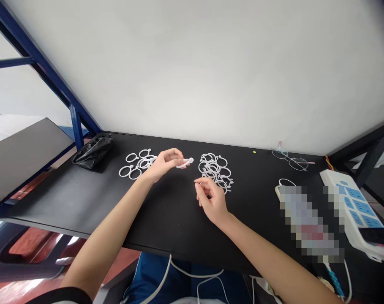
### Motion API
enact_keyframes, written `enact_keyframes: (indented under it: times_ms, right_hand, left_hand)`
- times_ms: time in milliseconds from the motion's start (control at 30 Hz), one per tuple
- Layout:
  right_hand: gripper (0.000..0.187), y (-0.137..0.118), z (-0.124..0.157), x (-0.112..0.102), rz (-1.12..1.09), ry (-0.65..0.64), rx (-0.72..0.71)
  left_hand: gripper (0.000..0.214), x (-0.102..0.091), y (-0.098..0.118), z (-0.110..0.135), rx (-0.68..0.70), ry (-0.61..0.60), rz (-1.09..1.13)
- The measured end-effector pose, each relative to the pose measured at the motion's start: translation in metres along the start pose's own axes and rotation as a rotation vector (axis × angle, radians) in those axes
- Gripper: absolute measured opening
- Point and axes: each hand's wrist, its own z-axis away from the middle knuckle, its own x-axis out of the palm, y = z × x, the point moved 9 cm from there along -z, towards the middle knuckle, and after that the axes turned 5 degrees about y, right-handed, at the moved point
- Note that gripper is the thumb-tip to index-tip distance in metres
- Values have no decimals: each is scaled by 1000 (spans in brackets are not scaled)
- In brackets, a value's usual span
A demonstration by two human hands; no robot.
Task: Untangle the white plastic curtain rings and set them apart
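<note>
My left hand (167,164) pinches a white curtain ring (186,163) between thumb and fingers, its small round eyelet pointing right. Just to the right and nearer to me, my right hand (211,198) has thumb and fingertips pressed together; whatever lies between them is too small to make out. Behind the right hand is a heap of white curtain rings (213,169), overlapping one another and partly covered by that hand. On the far side of my left wrist lies a looser group of similar rings (135,173), flat on the black table (179,219).
A crumpled black plastic bag (94,152) lies at the left rear. Toward the right are eyeglasses (290,159), a blurred-out phone (309,223) with a cable, and a white power strip (353,211). A wall (192,76) borders the back; blue frame bars (52,76) stand left.
</note>
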Motion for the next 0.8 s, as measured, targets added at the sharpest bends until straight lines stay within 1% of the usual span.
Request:
enact_keyframes:
  times_ms: [67,133,200,233,333,433,567,800]
  right_hand:
    - [15,0,0,-3,-45,35,18]
    - [17,1,1,-6,-106,66,29]
    - [16,3,1,-7,-178,82,47]
    - [19,4,1,-7,-205,81,56]
    - [33,5,1,-4,-217,51,65]
    - [40,4,2,0,-204,16,64]
    - [42,3,4,1,-182,9,68]
    - [36,11,4,-7,-126,109,90]
  left_hand:
    - [28,15,0,5,-80,-173,180]
    - [31,31,-1,12,-142,-325,261]
    - [33,45,-4,18,-180,-424,307]
    - [33,50,-5,20,-191,-451,327]
    - [35,59,-10,23,-222,-485,346]
    - [37,64,-15,26,-257,-514,326]
    - [37,66,-17,28,-267,-535,304]
    - [41,65,-14,23,-205,-454,268]
